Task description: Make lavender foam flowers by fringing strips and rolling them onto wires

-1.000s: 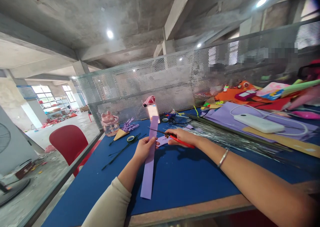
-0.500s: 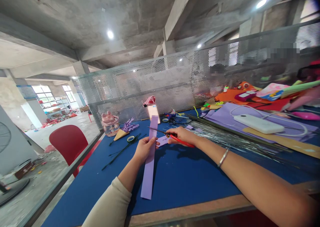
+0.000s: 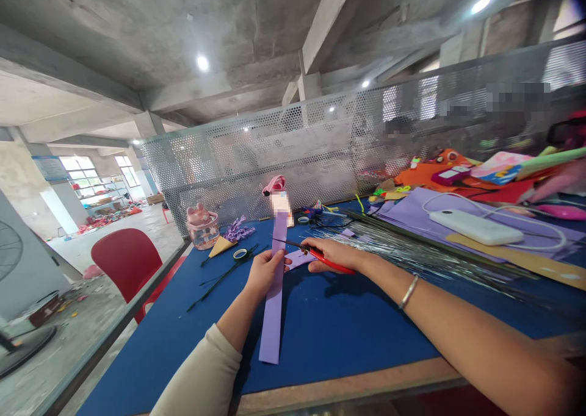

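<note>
My left hand (image 3: 267, 271) pinches a long purple paper strip (image 3: 273, 318) near its middle, thumb on top. The strip stands up past the fingers at its far end and hangs toward me at the near end. In my right hand (image 3: 330, 255) is a pair of red-handled scissors (image 3: 336, 264), fingers closed round the handles. Their dark blades point left and cross the strip just beyond my left thumb. Beneath the scissors, a shorter purple paper piece (image 3: 300, 258) lies by my left fingertips.
On the blue tabletop (image 3: 339, 337) at left are a pink bottle (image 3: 202, 228), a tape roll (image 3: 240, 255), dark stems (image 3: 220, 285) and a purple fringed bunch (image 3: 238, 229). Wire stems (image 3: 412, 251), purple sheets (image 3: 412, 211) and a white power bank (image 3: 476, 227) lie right. A perforated screen (image 3: 256, 154) stands behind.
The scissors and my right hand have shifted very slightly left and up against the strip. My left hand keeps its pinch in nearly the same place.
</note>
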Demonstrator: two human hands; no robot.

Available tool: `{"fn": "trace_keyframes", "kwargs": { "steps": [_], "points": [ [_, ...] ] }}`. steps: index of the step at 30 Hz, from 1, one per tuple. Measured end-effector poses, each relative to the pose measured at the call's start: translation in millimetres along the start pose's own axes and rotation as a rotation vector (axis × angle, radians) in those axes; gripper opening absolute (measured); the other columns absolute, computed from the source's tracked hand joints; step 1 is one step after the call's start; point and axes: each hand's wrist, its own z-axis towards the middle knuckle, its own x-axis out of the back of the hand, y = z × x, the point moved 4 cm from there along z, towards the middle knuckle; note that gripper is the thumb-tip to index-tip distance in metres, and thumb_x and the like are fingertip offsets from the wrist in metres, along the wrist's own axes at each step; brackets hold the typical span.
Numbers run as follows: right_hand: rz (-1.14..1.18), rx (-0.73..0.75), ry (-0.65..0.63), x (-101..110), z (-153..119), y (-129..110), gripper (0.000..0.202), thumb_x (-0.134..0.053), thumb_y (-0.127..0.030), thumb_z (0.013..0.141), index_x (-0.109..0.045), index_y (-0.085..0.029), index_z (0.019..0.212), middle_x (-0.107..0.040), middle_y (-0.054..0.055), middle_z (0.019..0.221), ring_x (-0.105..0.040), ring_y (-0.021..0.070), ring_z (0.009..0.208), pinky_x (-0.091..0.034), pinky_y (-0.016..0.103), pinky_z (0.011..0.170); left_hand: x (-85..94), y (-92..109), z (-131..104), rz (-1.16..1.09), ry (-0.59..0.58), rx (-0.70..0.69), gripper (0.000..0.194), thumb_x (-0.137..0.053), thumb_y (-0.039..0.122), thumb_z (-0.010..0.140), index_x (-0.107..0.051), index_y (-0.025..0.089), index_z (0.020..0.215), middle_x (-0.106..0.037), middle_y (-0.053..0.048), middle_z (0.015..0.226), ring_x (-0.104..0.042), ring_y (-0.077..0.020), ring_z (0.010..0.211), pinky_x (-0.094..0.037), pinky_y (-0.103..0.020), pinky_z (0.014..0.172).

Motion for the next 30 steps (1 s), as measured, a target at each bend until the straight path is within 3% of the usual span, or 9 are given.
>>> {"fn": "trace_keyframes", "kwargs": {
  "steps": [9,18,30],
  "points": [
    [0.043,0.019,0.030,-0.4,1.3,-2.1,0.047,-0.055,-0.056,0.082,-0.060,-0.016,0.107,-0.065,0.006,0.091,-0.056,0.0170,0.074,-0.042,0.026,0.065,-2.0,-0.3,-1.5,0.042,-0.039,0.005,0.051,-0.079,0.054,0.053,-0.067,0.012,0.079,-0.070,-0.005,0.066,-0.059,-0.0116,0.053,-0.045,-0.024,0.057],
    [0.068,-0.015,0.073,1.1,2.8,0.7,0.051,-0.056,-0.059,0.078,-0.066,-0.016,0.104,-0.068,0.007,0.085,-0.057,0.0176,0.069,-0.041,0.025,0.061,-3.0,0.6,-1.9,0.030,-0.047,0.010,0.052,-0.079,0.055,0.054,-0.067,0.012,0.080,-0.069,-0.004,0.067,-0.058,-0.0114,0.054,-0.044,-0.024,0.057],
    [0.079,-0.066,0.063,4.2,1.3,5.0,0.055,-0.058,-0.059,0.076,-0.061,-0.014,0.109,-0.067,0.010,0.097,-0.061,0.0223,0.080,-0.045,0.030,0.069,-3.7,-1.3,-0.4,0.000,-0.061,0.021,0.047,-0.079,0.052,0.053,-0.066,0.012,0.075,-0.068,-0.005,0.065,-0.057,-0.0115,0.053,-0.044,-0.025,0.058]
  ]
}}
